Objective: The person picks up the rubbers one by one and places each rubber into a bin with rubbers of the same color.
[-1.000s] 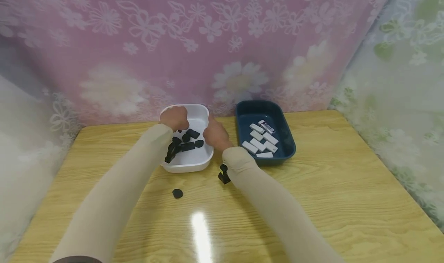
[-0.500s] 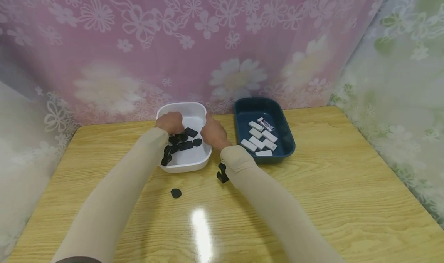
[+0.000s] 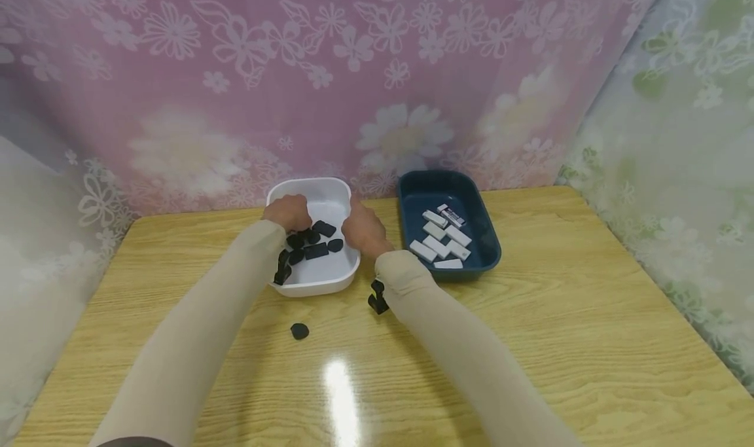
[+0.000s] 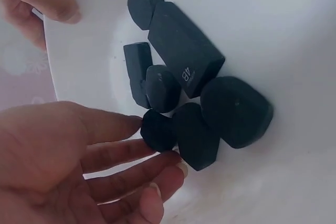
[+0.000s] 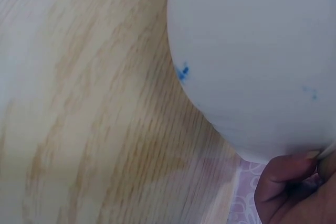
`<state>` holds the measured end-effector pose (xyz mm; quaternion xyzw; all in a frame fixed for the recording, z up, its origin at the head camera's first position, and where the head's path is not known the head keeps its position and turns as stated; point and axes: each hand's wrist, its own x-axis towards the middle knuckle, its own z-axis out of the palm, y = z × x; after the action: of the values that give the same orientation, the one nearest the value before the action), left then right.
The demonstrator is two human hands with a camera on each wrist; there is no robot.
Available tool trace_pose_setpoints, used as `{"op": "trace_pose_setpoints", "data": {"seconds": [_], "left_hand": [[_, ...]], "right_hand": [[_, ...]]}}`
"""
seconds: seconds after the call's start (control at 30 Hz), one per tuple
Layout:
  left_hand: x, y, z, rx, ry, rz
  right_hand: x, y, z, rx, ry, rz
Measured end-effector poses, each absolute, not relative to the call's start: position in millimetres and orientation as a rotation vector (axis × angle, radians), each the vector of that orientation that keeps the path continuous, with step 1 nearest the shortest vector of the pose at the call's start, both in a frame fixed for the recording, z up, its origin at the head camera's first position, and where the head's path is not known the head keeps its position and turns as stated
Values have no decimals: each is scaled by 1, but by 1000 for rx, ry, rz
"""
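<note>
My left hand [image 3: 287, 213] reaches into a white plastic tray [image 3: 323, 288] on the wooden table. In the left wrist view its thumb and fingertips pinch a small, dark rounded eraser [image 4: 157, 131]. Beside it lie several more black erasers, among them a long block eraser [image 4: 184, 48] marked 4B. My right hand [image 3: 364, 228] grips the tray's right rim, with the thumb and a bent finger at the edge in the right wrist view; its other fingers are partly out of frame there.
A dark blue tray [image 3: 491, 254] with several white erasers [image 3: 436, 245] stands to the right. One black eraser [image 3: 300, 331] lies on the table in front of the white tray. The black wrist camera mount [image 3: 378, 298] shows under the right sleeve. A floral curtain [image 3: 318, 120] hangs behind.
My left hand has come slightly nearer inside the white tray and down onto the black erasers. The right hand stays on the rim. The view has shifted a little.
</note>
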<state>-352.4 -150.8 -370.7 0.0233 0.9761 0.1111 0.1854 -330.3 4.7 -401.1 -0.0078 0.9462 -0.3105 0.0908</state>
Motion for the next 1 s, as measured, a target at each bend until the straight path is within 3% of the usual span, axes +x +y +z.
{"op": "trace_pose_setpoints", "data": {"seconds": [0.33,0.63,1.0], "left_hand": [[-345,-165,-370,33,2754,330],[-328,-161,-334,230,2756,310],[-238,-165,-314,673,3042,484]], "right_hand": [[-327,-6,-402,-60,2800,-913],[-330,-2,-398,-86,2843,-862],[-333,5,-400,-42,2850,-880]]}}
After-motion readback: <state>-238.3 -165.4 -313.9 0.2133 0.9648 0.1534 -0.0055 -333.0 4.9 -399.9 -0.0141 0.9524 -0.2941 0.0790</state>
